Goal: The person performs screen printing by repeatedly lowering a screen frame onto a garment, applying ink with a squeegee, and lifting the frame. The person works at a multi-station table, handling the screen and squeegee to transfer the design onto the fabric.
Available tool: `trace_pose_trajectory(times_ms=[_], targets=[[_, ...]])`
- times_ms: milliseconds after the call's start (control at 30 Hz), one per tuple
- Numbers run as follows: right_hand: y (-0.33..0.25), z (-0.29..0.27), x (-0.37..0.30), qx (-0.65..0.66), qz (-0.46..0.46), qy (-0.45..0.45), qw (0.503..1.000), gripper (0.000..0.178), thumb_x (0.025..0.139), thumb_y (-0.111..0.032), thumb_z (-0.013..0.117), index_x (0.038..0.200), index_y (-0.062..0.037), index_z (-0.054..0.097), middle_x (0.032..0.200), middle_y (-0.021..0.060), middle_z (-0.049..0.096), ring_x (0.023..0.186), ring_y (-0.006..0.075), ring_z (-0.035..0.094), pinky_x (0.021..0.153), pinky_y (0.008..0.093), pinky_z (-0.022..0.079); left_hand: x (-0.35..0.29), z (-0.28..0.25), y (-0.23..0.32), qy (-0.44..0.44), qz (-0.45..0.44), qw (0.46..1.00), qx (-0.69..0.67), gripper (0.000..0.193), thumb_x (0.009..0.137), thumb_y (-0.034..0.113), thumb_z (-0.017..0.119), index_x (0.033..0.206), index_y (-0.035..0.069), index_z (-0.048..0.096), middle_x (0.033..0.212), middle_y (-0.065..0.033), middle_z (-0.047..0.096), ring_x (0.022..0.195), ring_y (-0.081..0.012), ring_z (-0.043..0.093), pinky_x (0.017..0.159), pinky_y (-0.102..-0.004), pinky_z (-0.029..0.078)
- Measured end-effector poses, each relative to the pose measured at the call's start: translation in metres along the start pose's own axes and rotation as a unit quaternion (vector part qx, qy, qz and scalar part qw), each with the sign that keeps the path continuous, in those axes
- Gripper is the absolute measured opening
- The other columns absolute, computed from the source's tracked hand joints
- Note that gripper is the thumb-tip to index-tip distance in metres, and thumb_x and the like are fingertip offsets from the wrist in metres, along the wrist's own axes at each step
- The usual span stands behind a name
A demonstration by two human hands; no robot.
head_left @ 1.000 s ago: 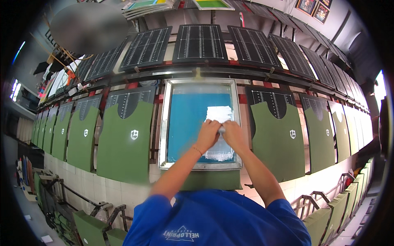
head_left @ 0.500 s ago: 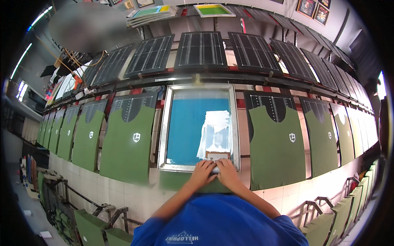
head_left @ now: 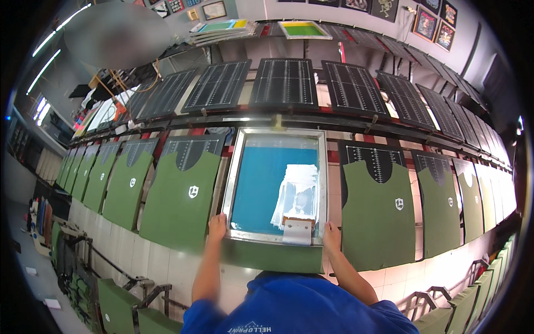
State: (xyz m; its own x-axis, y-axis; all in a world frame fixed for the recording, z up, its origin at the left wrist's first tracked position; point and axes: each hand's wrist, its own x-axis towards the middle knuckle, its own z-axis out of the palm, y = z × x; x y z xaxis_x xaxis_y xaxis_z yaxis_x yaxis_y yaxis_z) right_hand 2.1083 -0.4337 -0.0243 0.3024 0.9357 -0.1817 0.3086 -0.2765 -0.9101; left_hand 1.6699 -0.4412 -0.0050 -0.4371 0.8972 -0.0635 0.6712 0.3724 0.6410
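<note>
In front of me lies a screen printing frame [head_left: 257,236] with a metal rim and blue mesh [head_left: 256,189]. My left hand [head_left: 217,227] is closed around its left side near the front corner. My right hand [head_left: 332,238] grips the right side at the same end. A squeegee [head_left: 297,232] leans on the front rim, its blade end inside the frame. White ink [head_left: 300,186] is smeared over the mesh beyond it. Below the frame shows the near end of a green shirt [head_left: 272,257]; the rest of that shirt is hidden.
Green shirts with small white badges lie on boards to the left [head_left: 181,206] and right [head_left: 378,217]. Behind a dark rail stands a row of bare black boards [head_left: 282,83]. More frames [head_left: 305,30] rest at the back. Shirt-covered boards also stand low at both sides.
Both hands have left the squeegee and moved apart to the frame's two sides, taking hold there. The squeegee now leans alone on the front rim. The whole view has shifted slightly.
</note>
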Motion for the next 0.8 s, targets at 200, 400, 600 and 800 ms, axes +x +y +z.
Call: trace_pose_trajectory(times_ms=[200, 400, 600, 800], targets=[[-0.009, 0.018, -0.004, 0.067, 0.025, 0.055, 0.996, 0.032, 0.098, -0.022, 0.051, 0.105, 0.0061, 0.064, 0.089, 0.0163, 0.068, 0.084, 0.0227, 0.064, 0.076, 0.0364, 0.048, 0.002, 0.009, -0.021, 0.052, 0.023, 0.997, -0.048, 0.048, 0.101, 0.037, 0.043, 0.089, -0.002, 0.069, 0.102, -0.0263, 0.065, 0.1, -0.0444, 0.058, 0.09, -0.0513, 0.043], [-0.018, 0.001, -0.006, 0.114, 0.038, 0.095, 0.988, 0.036, 0.094, -0.024, 0.054, 0.102, 0.0082, 0.067, 0.082, 0.01, 0.066, 0.076, 0.0162, 0.057, 0.071, 0.0325, 0.046, -0.008, -0.006, 0.018, 0.029, 0.002, 0.998, -0.059, 0.047, 0.101, 0.036, 0.045, 0.091, -0.004, 0.069, 0.098, -0.0253, 0.065, 0.097, -0.0468, 0.058, 0.089, -0.0534, 0.044], [-0.023, -0.088, 0.0, 0.13, 0.036, 0.084, 0.987, 0.034, 0.092, -0.024, 0.055, 0.095, 0.0075, 0.068, 0.077, 0.0037, 0.061, 0.074, 0.0114, 0.053, 0.068, 0.0305, 0.044, -0.061, 0.03, 0.054, 0.019, 0.105, 0.994, -0.038, 0.048, 0.101, 0.032, 0.043, 0.078, -0.007, 0.06, 0.085, -0.0219, 0.064, 0.074, -0.0395, 0.058, 0.065, -0.0502, 0.043], [0.03, -0.261, 0.023, 0.044, 0.002, 0.154, 0.987, 0.031, 0.091, -0.022, 0.054, 0.093, 0.0052, 0.068, 0.076, 0.0007, 0.059, 0.074, 0.009, 0.051, 0.065, 0.0282, 0.041, -0.152, 0.119, 0.196, -0.03, 0.019, 0.968, -0.25, 0.044, 0.101, 0.028, 0.044, 0.075, -0.006, 0.055, 0.067, -0.0194, 0.055, 0.063, -0.0331, 0.053, 0.061, -0.0475, 0.039]])
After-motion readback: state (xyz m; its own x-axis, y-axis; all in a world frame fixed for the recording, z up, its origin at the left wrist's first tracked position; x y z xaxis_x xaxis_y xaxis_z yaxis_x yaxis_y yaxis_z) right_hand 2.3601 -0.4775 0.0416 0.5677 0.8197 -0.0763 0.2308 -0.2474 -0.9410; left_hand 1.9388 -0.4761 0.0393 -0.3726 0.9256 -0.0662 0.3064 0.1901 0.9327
